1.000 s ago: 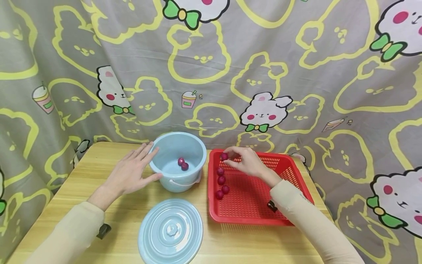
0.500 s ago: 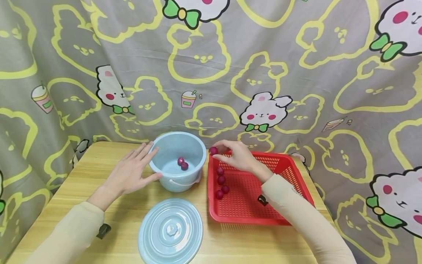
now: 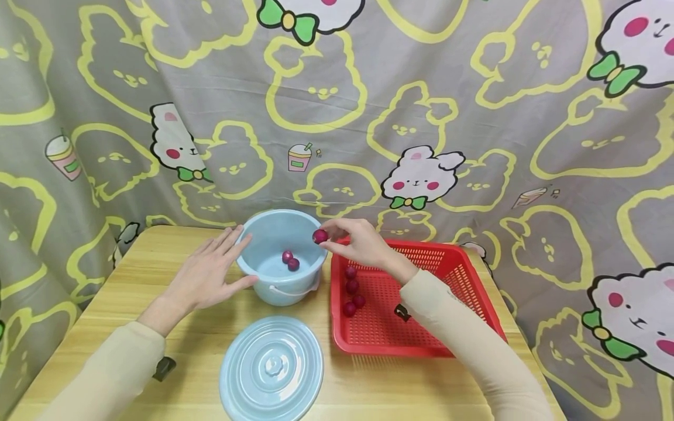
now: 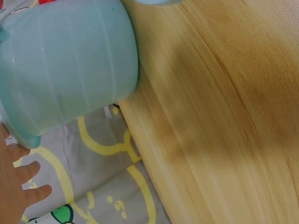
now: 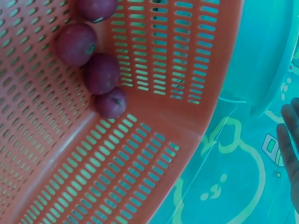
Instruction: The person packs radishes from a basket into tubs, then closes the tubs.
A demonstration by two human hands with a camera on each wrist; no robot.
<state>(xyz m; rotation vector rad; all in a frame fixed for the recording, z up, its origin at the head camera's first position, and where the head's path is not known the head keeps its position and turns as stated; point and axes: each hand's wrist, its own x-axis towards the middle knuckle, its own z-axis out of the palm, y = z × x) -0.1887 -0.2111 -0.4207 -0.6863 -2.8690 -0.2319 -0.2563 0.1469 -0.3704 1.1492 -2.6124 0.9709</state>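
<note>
My right hand pinches a round purple-red fruit between thumb and fingertips, above the right rim of a light-blue bucket. Two similar fruits lie on the bucket's bottom. With fingers spread, my left hand rests at the bucket's left rim; in the left wrist view its fingertips reach the rim. Several more of the fruits sit along the left side of a red plastic basket. In the right wrist view only part of the right hand shows, and the held fruit is out of sight.
A round light-blue lid lies on the wooden table in front of the bucket. The basket stands just right of the bucket, its near left corner close to the lid. A patterned grey curtain hangs behind the table.
My right hand has carried the fruit leftward from over the basket's far left corner to above the bucket's right rim. The left hand, bucket and lid have stayed in place.
</note>
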